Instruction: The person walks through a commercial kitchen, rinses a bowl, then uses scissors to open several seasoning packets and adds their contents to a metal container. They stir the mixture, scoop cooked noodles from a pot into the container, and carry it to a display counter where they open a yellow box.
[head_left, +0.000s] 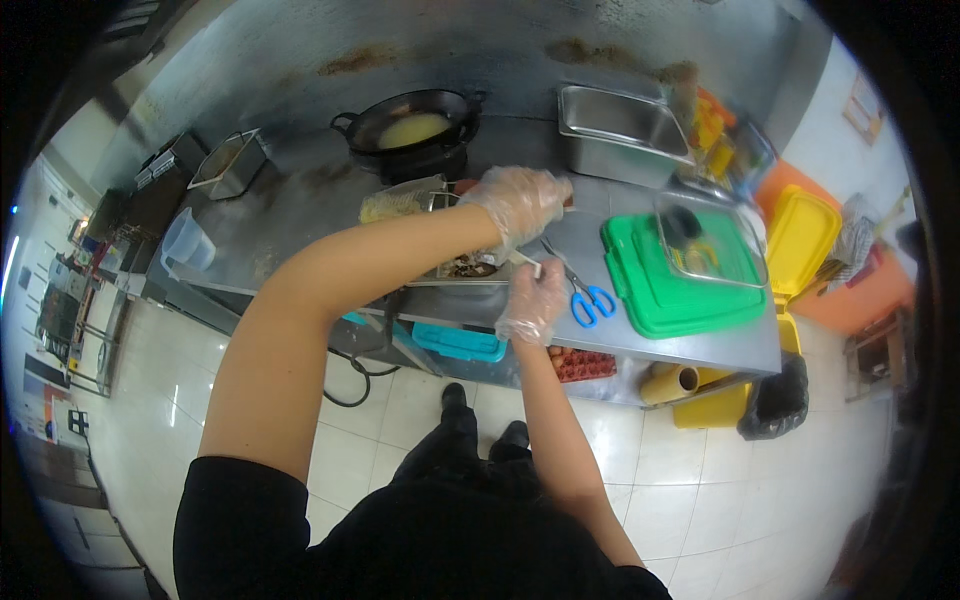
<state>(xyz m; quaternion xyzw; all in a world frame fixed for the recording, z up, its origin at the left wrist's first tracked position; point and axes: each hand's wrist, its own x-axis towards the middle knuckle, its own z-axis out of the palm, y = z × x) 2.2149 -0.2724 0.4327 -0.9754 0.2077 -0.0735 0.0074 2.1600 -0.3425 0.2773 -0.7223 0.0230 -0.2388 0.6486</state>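
Note:
Both my hands wear clear plastic gloves over the steel worktop. My left hand (519, 204) reaches across to the right, above a metal tray (457, 283) with dark food pieces; a reddish-brown item shows beside its fingers, but its grip is hidden. My right hand (534, 300), at the tray's right end, is closed on a small pale strip (526, 260). Just right of it lie scissors with blue handles (592, 306), blades towards the wall. Behind my left forearm stands a container with yellowish contents (401, 201).
A black wok (409, 135) with yellowish liquid stands at the back. To its right is a deep steel pan (626, 154). A green lid (682, 300) with a clear container (712, 259) on it lies at the right. A clear jug (187, 244) stands far left.

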